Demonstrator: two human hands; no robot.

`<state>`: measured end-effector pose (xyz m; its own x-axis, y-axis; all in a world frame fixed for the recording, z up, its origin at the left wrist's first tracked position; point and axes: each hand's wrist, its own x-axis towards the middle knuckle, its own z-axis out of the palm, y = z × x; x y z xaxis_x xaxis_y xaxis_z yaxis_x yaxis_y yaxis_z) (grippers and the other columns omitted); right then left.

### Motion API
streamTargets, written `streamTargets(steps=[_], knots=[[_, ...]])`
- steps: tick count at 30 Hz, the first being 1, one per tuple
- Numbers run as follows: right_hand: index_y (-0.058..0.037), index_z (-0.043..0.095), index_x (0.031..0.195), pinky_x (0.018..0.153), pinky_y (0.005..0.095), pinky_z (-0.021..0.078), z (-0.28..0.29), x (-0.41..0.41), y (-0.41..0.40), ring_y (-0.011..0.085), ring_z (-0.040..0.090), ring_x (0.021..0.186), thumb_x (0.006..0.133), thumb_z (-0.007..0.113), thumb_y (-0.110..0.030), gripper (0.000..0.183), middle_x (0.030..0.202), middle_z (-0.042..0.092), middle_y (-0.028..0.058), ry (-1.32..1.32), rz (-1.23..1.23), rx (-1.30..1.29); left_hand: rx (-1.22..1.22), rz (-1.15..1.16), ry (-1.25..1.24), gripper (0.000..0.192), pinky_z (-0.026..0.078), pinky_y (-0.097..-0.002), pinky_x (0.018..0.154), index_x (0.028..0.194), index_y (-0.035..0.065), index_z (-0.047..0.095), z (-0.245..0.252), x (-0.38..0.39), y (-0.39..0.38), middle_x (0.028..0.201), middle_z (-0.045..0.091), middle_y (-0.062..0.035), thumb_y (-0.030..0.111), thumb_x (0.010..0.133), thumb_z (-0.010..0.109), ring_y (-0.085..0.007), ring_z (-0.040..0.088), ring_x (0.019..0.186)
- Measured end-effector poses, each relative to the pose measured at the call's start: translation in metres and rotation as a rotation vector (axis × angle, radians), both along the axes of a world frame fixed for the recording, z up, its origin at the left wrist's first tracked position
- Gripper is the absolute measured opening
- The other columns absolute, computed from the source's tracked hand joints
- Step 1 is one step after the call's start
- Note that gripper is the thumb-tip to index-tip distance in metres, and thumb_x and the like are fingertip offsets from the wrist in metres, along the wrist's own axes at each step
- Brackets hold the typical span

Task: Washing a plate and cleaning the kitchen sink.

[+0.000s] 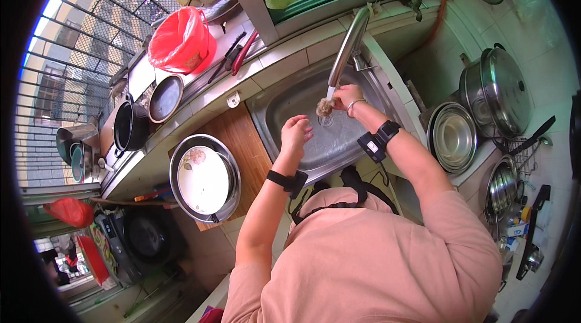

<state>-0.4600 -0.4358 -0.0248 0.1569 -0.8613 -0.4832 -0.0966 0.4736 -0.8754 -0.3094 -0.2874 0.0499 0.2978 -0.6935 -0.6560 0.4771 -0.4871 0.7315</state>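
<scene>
My right hand (347, 96) grips a brownish scouring pad (325, 107) just under the outlet of the metal faucet (343, 53). A white stream or nozzle end shows beside the pad; which of the two I cannot tell. Below lies the stainless steel sink (290, 91), with its drain strainer (326, 120) visible near the pad. My left hand (296, 134) hovers over the sink's left side, fingers apart and slightly curled, holding nothing. To its left, a metal basin (175, 173) rests on a wooden board (247, 141) and holds a white plate with a flower pattern (203, 180).
A red bucket with a liner (181, 41) stands on the window ledge, beside brushes (243, 53), a round pan (166, 98) and a black pot (130, 125). At right are stacked metal bowls (452, 137) and a large lidded steamer pot (494, 91). A washing machine (145, 234) stands lower left.
</scene>
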Motion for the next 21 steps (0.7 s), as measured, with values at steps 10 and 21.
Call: streamTargets(steps=[10, 21], knots=[[-0.0024, 0.060, 0.086, 0.065, 0.0359, 0.0553, 0.022, -0.010, 0.015, 0.0218, 0.062, 0.072, 0.084, 0.052, -0.008, 0.010, 0.085, 0.062, 0.0115, -0.406, -0.070, 0.527, -0.141, -0.086, 0.039, 0.043, 0.050, -0.0270, 0.064, 0.124, 0.0050, 0.043, 0.016, -0.038, -0.033, 0.106, 0.056, -0.0084, 0.013, 0.085, 0.059, -0.0169, 0.060, 0.078], [-0.0039, 0.059, 0.088, 0.064, 0.0387, 0.0544, 0.021, -0.023, 0.024, 0.0255, 0.061, 0.071, 0.085, 0.055, -0.028, 0.025, 0.082, 0.059, 0.0095, -0.296, 0.098, 0.684, -0.287, -0.139, -0.197, 0.018, 0.045, -0.0189, 0.050, 0.100, 0.0020, 0.058, 0.002, -0.051, -0.073, 0.078, 0.061, -0.0024, 0.005, 0.083, 0.061, -0.0062, 0.054, 0.057]])
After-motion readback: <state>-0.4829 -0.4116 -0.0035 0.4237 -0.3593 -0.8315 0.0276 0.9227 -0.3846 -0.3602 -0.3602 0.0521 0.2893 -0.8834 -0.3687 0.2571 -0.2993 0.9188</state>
